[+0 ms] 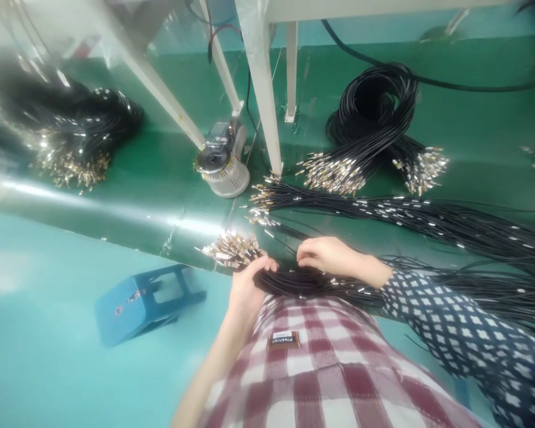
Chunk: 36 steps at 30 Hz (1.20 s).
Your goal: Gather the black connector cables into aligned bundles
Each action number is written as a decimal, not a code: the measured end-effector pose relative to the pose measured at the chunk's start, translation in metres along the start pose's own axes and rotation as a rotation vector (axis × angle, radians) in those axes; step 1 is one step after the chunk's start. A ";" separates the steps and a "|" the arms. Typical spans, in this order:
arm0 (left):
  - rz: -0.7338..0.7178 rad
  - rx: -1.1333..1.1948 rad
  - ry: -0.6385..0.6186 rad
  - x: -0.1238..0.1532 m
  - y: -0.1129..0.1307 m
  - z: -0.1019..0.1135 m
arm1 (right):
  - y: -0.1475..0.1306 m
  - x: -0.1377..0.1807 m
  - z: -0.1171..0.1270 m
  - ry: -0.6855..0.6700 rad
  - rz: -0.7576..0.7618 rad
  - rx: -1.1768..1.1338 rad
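Observation:
My left hand (248, 284) is wrapped round a thick bundle of thin black cables (303, 282) just behind its gold and silver connector ends (232, 248), at the near edge of the green bench (160, 178). My right hand (334, 257), in a dotted sleeve, rests on top of the same bundle with its fingers curled and pinched on the cables. The bundle trails off to the right across my lap.
More cable bundles lie on the bench: a long one (383, 209), a coiled one (374, 119) at the back, another (71, 131) at far left. A round white device (223, 161) stands by white frame legs (263, 89). A blue foot pedal (147, 300) sits on the floor.

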<state>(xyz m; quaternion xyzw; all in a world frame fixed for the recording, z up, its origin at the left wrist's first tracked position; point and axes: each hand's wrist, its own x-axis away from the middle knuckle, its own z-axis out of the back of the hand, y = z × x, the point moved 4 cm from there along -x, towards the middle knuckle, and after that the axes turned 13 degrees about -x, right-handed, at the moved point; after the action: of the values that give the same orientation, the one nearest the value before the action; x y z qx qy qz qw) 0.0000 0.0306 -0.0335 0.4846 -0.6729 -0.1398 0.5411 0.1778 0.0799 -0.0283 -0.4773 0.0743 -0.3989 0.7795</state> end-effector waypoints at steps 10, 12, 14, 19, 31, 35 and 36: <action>-0.008 -0.022 -0.016 0.000 0.000 0.005 | 0.020 -0.089 -0.007 0.093 -0.227 -0.320; -0.009 -0.038 -0.007 0.000 0.000 0.006 | 0.021 -0.104 -0.022 0.040 -0.226 -0.351; 0.003 -0.052 -0.004 -0.001 0.000 0.007 | 0.022 -0.110 -0.032 0.016 -0.218 -0.372; 0.020 -0.057 -0.079 -0.001 0.003 0.006 | 0.029 -0.112 -0.045 0.085 -0.258 -0.375; 0.005 -0.002 -0.069 0.001 0.005 0.005 | -0.018 -0.078 0.001 0.166 0.024 -0.713; -0.003 -0.013 -0.065 -0.001 0.007 0.002 | -0.044 -0.048 0.029 0.242 0.192 -0.742; -0.002 -0.014 -0.062 0.000 0.008 0.001 | -0.051 -0.045 0.034 0.265 0.222 -0.708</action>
<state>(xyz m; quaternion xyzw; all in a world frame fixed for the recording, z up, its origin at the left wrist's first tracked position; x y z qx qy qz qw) -0.0051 0.0344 -0.0284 0.4770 -0.6878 -0.1601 0.5233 0.1365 0.1224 0.0188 -0.6501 0.3586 -0.3200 0.5886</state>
